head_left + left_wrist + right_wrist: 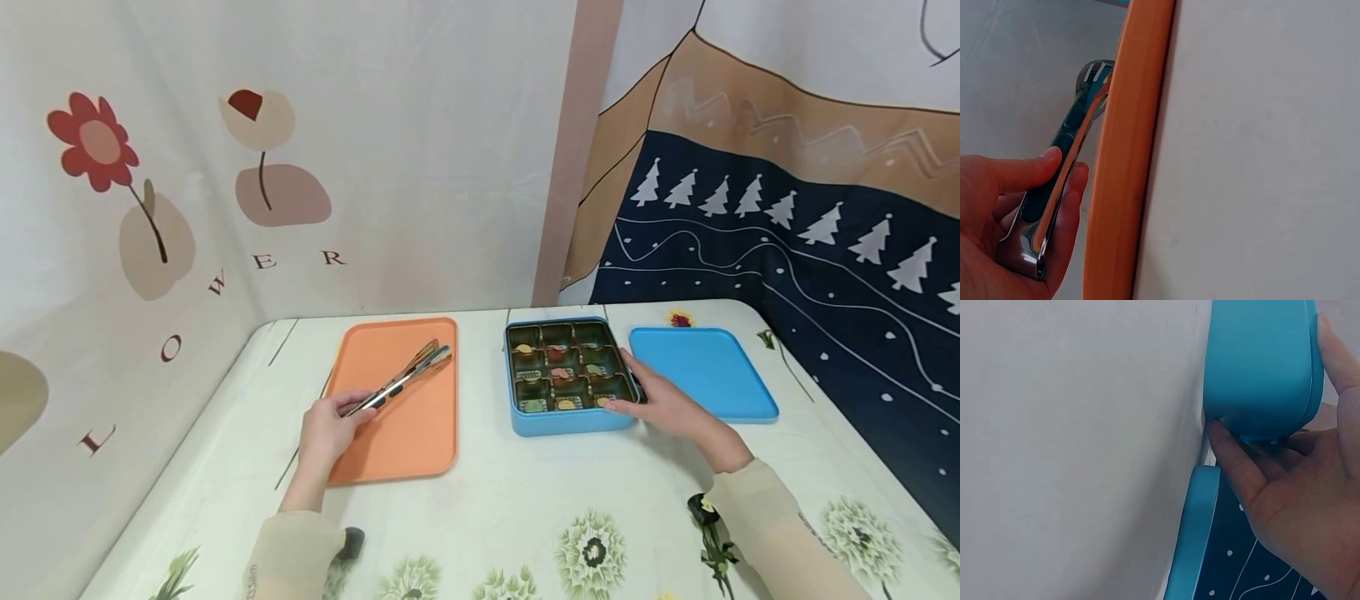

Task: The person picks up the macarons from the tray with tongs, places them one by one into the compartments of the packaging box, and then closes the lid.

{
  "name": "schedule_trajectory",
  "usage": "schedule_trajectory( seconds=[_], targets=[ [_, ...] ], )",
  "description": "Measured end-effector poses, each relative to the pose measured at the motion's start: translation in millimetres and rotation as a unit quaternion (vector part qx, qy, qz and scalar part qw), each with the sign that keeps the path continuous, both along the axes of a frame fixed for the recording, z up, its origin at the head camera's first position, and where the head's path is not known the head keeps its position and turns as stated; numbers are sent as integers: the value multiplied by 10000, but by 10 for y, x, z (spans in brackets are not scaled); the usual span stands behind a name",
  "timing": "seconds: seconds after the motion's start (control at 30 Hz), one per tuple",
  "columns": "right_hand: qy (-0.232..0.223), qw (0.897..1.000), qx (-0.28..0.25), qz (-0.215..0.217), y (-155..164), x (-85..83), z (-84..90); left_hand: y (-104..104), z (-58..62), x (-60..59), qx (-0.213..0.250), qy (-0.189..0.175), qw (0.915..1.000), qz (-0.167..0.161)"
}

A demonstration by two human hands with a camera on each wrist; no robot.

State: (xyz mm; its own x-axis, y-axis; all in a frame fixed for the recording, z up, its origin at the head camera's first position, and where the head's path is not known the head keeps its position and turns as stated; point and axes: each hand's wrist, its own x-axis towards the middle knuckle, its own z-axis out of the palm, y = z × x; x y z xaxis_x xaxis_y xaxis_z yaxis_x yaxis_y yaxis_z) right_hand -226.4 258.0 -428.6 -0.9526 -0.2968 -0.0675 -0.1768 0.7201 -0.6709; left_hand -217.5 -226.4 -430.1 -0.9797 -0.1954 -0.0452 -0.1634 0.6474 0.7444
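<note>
1. From the head view, the left hand (327, 427) holds shiny metal tongs (408, 377). Its fingers curl round the near end of them. The tongs lie slanted over the orange tray (397, 442), with their tips pointing far and to the right. The orange tray sits on the left part of the worktop (487, 517). The right hand (663, 406) holds the near right corner of the blue tin (558, 421), with its thumb on the rim and its fingers along the right wall. The tin sits in the middle of the worktop and has nine little boxes inside with small coloured treats in them. The blue lid (705, 371) lies flat just to the right of the tin.

2. From the left wrist view, the left hand (997, 206) has a closed grip on the tongs (1066, 162). The thumb lies on top and the fingers wrap under. The edge of the orange tray (1125, 156) runs right beside the tongs.

3. From the right wrist view, the right hand (1297, 487) grips the corner of the blue tin (1260, 362). The blue lid (1197, 531) lies just beside the tin.
</note>
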Motion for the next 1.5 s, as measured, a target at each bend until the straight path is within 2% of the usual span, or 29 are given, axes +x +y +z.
schedule_trajectory(
  seconds=[0.33, 0.73, 1.07, 1.5],
  targets=[
    [8, 10000, 21, -6, 13, -1, -17, 36, 86, -38, -75, 194, 9998, -44],
    [-3, 10000, -26, -21, -3, -4, -17, 251, 266, -182, 459, 459, 9974, -304],
    [-46, 10000, -21, -45, 2, -8, -21, 636, 378, -298, 650, 523, 9944, -643],
    [36, 10000, 1, 0, -2, -5, -16, 1260, 398, -433, 780, 717, 9885, -1076]
  ],
)
